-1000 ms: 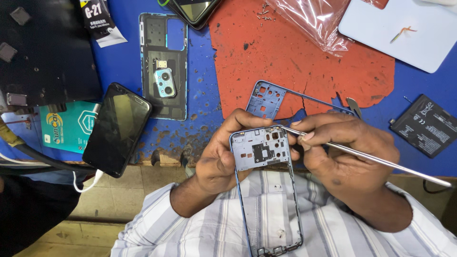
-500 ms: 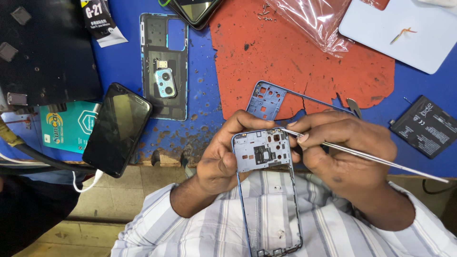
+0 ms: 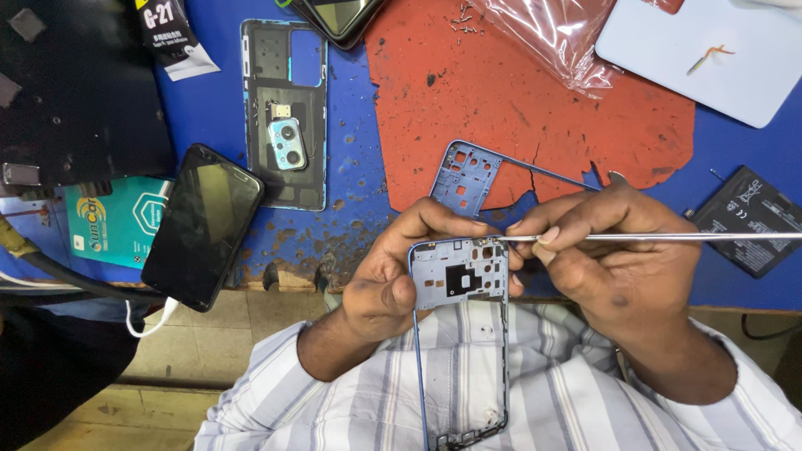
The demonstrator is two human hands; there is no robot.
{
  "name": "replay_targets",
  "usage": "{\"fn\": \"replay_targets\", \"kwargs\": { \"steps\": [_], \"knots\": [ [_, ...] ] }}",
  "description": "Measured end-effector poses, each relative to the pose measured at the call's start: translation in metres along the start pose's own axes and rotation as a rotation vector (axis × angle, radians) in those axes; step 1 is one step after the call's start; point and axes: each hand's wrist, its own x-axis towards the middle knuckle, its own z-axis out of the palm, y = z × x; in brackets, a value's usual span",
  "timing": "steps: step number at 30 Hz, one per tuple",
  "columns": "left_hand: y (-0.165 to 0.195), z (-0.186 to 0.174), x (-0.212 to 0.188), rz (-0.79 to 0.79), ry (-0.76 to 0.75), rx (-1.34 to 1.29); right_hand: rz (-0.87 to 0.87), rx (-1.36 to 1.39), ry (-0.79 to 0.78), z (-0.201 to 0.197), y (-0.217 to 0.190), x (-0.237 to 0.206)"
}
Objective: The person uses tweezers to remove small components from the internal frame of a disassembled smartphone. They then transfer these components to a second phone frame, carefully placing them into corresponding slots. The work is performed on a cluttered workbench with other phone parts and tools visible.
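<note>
The phone frame (image 3: pixel 461 334), a thin blue mid-frame, stood lengthwise in the lower centre of the frame, over the person's striped shirt (image 3: pixel 501 392). Its upper part carried a pale blue plate with small holes and 1 dark square cutout; below that the frame was an open rectangle, with a narrow bar at its bottom end.

The left hand (image 3: pixel 393 276) gripped the frame's upper left edge, fingers curled over the top corner and thumb pressed against the side. The right hand (image 3: pixel 601 259) was closed narrow around the metal tweezers (image 3: pixel 635 237), pinched between thumb and fingers. The tweezers lay almost level, their tip touching the frame's upper right corner, their long end reaching toward the right edge of the picture.

Above the hands, a second blue frame part (image 3: pixel 464 179) lay at the edge of the red mat (image 3: pixel 501 100). A phone back cover (image 3: pixel 284 117) with a camera module lay in the upper left centre, and a black phone (image 3: pixel 203 224) rested tilted at left. A flat black battery (image 3: pixel 748 219) lay at right on the blue table (image 3: pixel 351 175).
</note>
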Motion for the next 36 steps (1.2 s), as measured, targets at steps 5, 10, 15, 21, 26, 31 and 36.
{"fn": "replay_targets", "kwargs": {
  "steps": [5, 10, 15, 21, 26, 31, 36],
  "knots": [
    [-0.0001, -0.0001, -0.0002, -0.005, 0.006, 0.006, 0.029, 0.015, -0.003, 0.0015, -0.0035, 0.0007],
    [0.0001, -0.0005, 0.0, -0.007, -0.005, -0.01, 0.055, 0.102, -0.009, 0.0026, -0.0049, 0.0028],
    [-0.0002, -0.0007, -0.0006, -0.008, -0.008, -0.015, 0.07, 0.203, -0.01, 0.0031, -0.0025, 0.0051],
    [-0.0008, -0.0014, 0.0003, -0.003, -0.023, -0.011, 0.101, 0.199, -0.009, 0.0018, -0.0018, 0.0058],
    [-0.0003, -0.0009, -0.001, -0.01, -0.02, -0.011, 0.129, 0.231, -0.008, 0.0018, -0.0027, 0.0058],
    [-0.0012, -0.0009, -0.0011, -0.006, -0.019, -0.022, 0.141, 0.214, -0.011, 0.001, -0.0037, 0.0062],
    [-0.0014, -0.0019, -0.0007, -0.005, -0.032, -0.036, 0.14, 0.195, -0.018, 0.0007, -0.0035, 0.0063]
  ]
}}
